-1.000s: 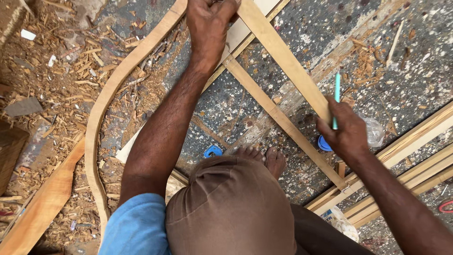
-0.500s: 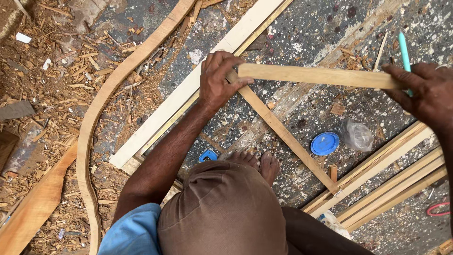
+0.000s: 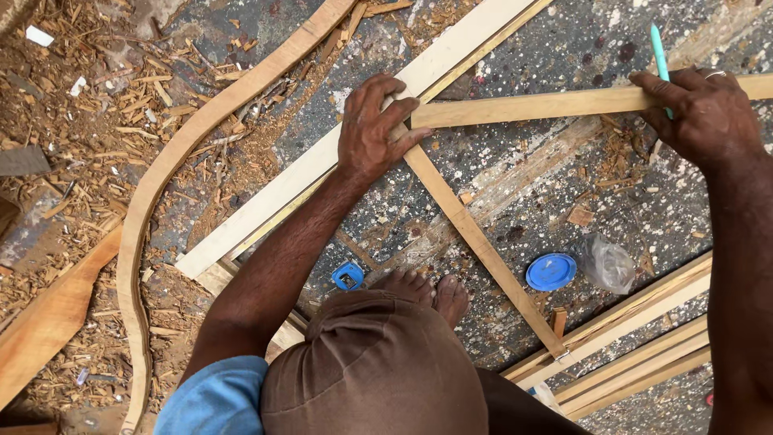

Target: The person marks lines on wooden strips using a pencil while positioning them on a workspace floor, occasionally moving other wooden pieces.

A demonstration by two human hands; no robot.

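We have swung the loose wooden strip (image 3: 555, 103) round: a second ago it slanted away from us under both hands, and now it lies nearly level across the speckled floor (image 3: 515, 173), its left end meeting the top of the diagonal strip (image 3: 475, 242) where that one runs up to the wide pale board (image 3: 322, 161). Our left hand (image 3: 374, 133) has come down onto that meeting point, fingers spread and pressing flat over the joint. Our right hand (image 3: 700, 113) has moved up and out to the strip's far end, fingers curled down on the wood while pinching a green pencil (image 3: 659, 52) that points away from us. To us this reads as the piece now being lined up and held steady at both ends. Our bare foot (image 3: 427, 290) stands below, a blue lid (image 3: 551, 272) and a crumpled clear bag (image 3: 608, 262) just beside the diagonal strip, sawdust and a curved wooden piece (image 3: 161, 173) off to the left
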